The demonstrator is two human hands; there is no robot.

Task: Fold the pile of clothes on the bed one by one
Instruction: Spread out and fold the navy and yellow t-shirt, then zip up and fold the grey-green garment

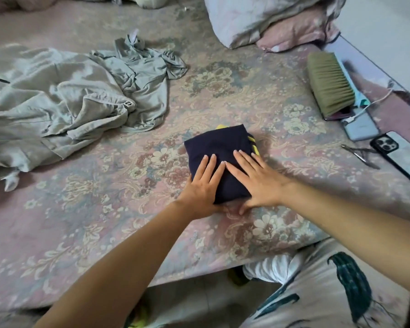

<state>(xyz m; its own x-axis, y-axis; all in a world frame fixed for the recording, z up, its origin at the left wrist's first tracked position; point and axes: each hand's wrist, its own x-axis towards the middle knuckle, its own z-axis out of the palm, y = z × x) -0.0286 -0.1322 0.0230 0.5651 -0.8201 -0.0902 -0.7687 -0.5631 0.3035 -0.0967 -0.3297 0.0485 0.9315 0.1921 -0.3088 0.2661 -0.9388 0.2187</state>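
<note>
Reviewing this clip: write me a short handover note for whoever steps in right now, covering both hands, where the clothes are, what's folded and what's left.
Left hand: flat, fingers straight, pressing on the near left part of the folded navy garment.
Right hand: flat too, pressing its near right part, thumb at the near edge.
Navy garment, with yellow trim: a compact folded square in the middle of the bed.
Done: this piece looks folded; it is being smoothed.
Left: the grey-green clothes lie crumpled and unfolded at the far left. No stack of finished pieces is in view.
Brush, phones and clippers sit along the right edge.
</note>
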